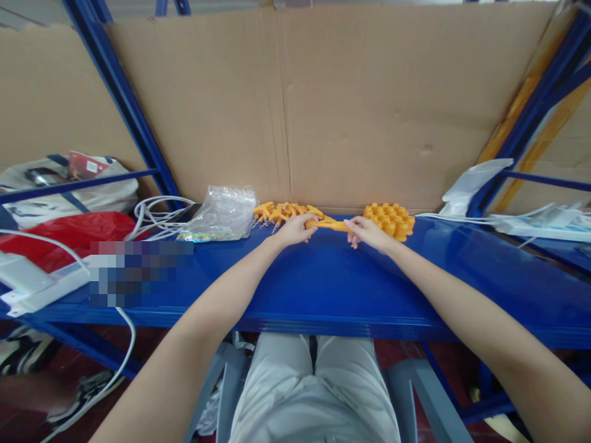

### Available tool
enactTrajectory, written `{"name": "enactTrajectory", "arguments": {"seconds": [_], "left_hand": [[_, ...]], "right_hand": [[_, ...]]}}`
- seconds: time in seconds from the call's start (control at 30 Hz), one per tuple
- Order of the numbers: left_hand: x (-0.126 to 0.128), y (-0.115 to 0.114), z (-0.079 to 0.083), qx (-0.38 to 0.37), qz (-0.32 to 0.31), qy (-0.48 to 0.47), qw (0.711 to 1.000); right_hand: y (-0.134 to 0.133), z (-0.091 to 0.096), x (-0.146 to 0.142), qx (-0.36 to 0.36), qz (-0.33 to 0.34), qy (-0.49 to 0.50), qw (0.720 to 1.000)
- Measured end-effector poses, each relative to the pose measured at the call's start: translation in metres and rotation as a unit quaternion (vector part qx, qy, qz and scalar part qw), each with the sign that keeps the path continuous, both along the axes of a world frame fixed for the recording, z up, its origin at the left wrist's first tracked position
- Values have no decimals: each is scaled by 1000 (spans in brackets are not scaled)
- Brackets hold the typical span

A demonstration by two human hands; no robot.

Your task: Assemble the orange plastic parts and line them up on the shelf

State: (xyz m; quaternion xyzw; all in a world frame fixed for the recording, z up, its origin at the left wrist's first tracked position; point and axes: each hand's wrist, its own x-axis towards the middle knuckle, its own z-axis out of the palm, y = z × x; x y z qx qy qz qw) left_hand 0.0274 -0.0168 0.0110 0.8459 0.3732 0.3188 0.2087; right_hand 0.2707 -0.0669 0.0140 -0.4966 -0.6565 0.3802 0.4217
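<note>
Both my arms reach out over a blue shelf point(323, 289). My left hand point(295, 229) and my right hand point(367, 232) are each closed on one end of a small orange ridged piece point(329, 226) held between them. Behind my left hand lies a pile of several small orange parts point(281, 212). Just behind my right hand sits an orange honeycomb-shaped holder point(390, 218), which the right hand almost touches.
A crumpled clear plastic bag point(224, 212) and coiled white cables point(157, 215) lie left of the pile. A red bag point(69, 231) and a white device point(28, 283) sit at far left; a white power strip point(540, 224) at far right. Cardboard point(346, 104) backs the shelf.
</note>
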Motion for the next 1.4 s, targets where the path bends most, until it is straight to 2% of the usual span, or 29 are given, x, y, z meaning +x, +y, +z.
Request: {"name": "enactTrajectory", "arguments": {"seconds": [0.17, 0.33, 0.57, 0.83, 0.97, 1.2, 1.4], "left_hand": [[3, -5, 2, -23, 21, -8, 999], [6, -6, 4, -49, 37, -34, 998], [8, -6, 2, -77, 41, -70, 994], [7, -6, -2, -39, 5, -64, 997], [7, -7, -1, -41, 21, -50, 998], [5, -6, 0, -15, 44, -43, 998], [8, -7, 0, 28, 36, -38, 998]], "right_hand": [[9, -4, 5, 52, 11, -35, 998], [14, -6, 11, 80, 36, -13, 996], [6, 2, 9, 54, 49, -13, 997], [-2, 6, 3, 3, 10, -35, 999], [-3, 7, 2, -16, -18, -51, 998], [1, 9, 7, 60, 30, -13, 998], [-5, 14, 8, 24, 23, -27, 999]]}}
